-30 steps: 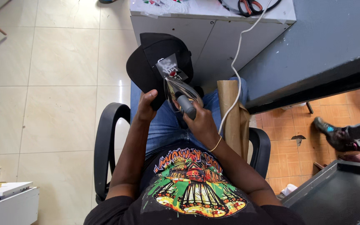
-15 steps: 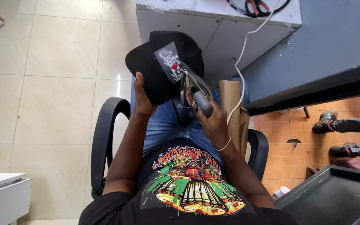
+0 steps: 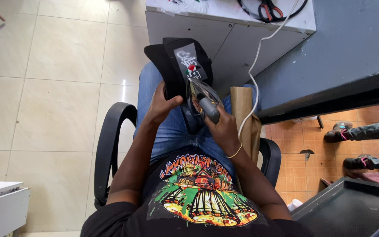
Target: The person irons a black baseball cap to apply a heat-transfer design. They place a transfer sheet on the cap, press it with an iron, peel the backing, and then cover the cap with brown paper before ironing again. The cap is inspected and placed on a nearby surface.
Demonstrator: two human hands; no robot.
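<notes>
I sit in a black office chair [image 3: 109,145] and look down at my lap. My left hand [image 3: 160,104] grips the underside of a black cap [image 3: 165,59] that carries a grey printed patch [image 3: 187,56] on its front. My right hand [image 3: 221,127] is closed round the grey handle of a small electric iron [image 3: 199,98], whose shiny soleplate is pressed against the cap just below the patch. A white cord [image 3: 259,48] runs from the iron up to the desk.
A white desk [image 3: 224,26] stands in front of my knees, with red-handled scissors [image 3: 268,8] on top. A brown paper roll [image 3: 241,109] leans by my right thigh. A dark blue table [image 3: 343,52] is at right; another person's shoes [image 3: 335,132] show beyond it.
Cap and iron have stayed together in my hands while shifting slightly on my lap; the patch now faces more upward and the iron sits just below it.
</notes>
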